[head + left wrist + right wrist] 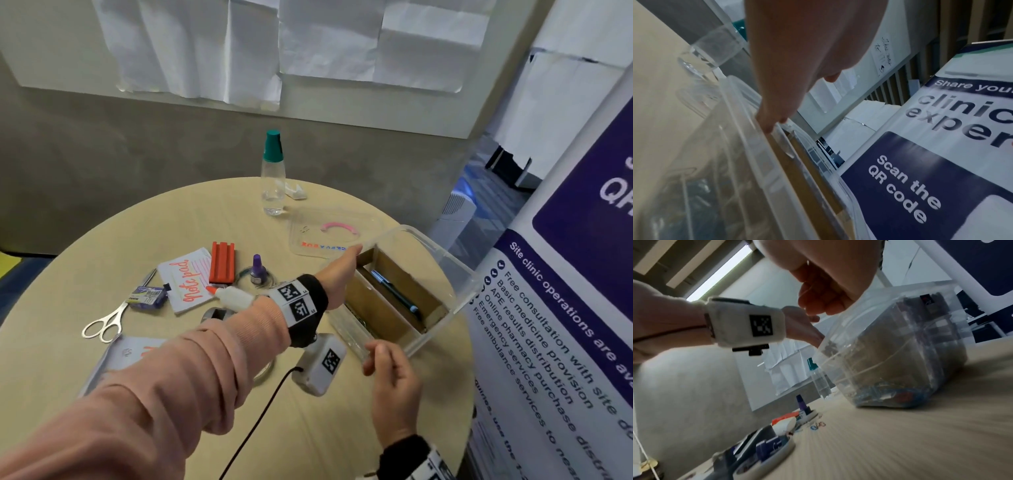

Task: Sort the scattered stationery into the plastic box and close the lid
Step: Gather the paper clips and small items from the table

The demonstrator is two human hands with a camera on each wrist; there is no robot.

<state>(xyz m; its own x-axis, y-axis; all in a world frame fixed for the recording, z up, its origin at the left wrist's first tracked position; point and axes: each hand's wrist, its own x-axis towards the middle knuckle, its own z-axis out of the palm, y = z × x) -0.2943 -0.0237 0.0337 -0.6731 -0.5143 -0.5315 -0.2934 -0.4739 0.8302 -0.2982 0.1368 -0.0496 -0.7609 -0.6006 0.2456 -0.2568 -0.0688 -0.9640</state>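
At the left of the round counter, scissors are lying beside a small blue box, with a notepad, an orange ridged block, a white glue bottle and a small purple bottle spreading toward the middle. Farther back, a clear bottle with a green cap is standing upright. The left hand is reaching across and gripping the near-left rim of the plastic box, fingers curling over its edge. The box is sitting at the counter's right edge, open and tilting, with cardboard dividers and a pen inside; its clear lid is lying flat just behind it. The right hand is pinching the box's near corner.
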